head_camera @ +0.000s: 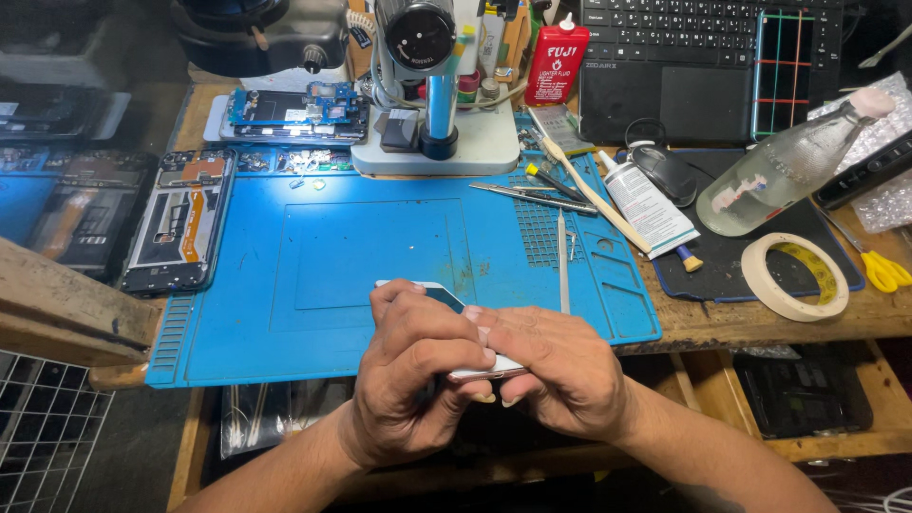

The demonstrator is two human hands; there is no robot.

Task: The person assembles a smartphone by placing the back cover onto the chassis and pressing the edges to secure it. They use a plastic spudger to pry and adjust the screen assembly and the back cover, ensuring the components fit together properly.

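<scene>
Both hands, left hand (410, 375) and right hand (560, 372), clasp a white phone (446, 302); beyond their fingers lie tweezers (562, 261) and blue mat (313, 256).

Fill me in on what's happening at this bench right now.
A person grips a white phone in both hands, left hand and right hand, over the near edge of a blue repair mat. Tweezers lie on the mat beside them. An opened phone frame lies at the mat's left, and a microscope stands at its back. A tape roll and a clear bottle lie at the right.
</scene>
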